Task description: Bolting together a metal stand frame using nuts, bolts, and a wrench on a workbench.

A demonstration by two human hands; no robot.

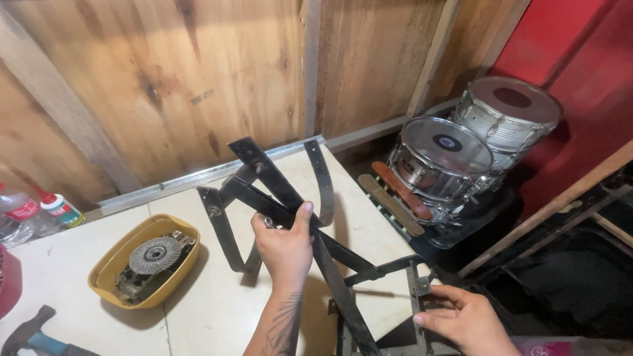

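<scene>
workshop | plank walls (165,86) | hammer (30,336) | wire wheel (155,255) | drums (448,158)

I saw a black metal folding frame (310,231) of flat bars crossing in an X, tilted upright over the tabletop's (198,310) right corner. Curved flat straps hung off its upper ends, looping down toward the tabletop. Its lower rectangular bracket section sat at the tabletop edge. Paint looked worn and dusty.

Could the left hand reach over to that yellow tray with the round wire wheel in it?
Probably yes, once it lets go. The left hand grips the black metal frame, and bare tabletop lies between it and the yellow tray.
</scene>
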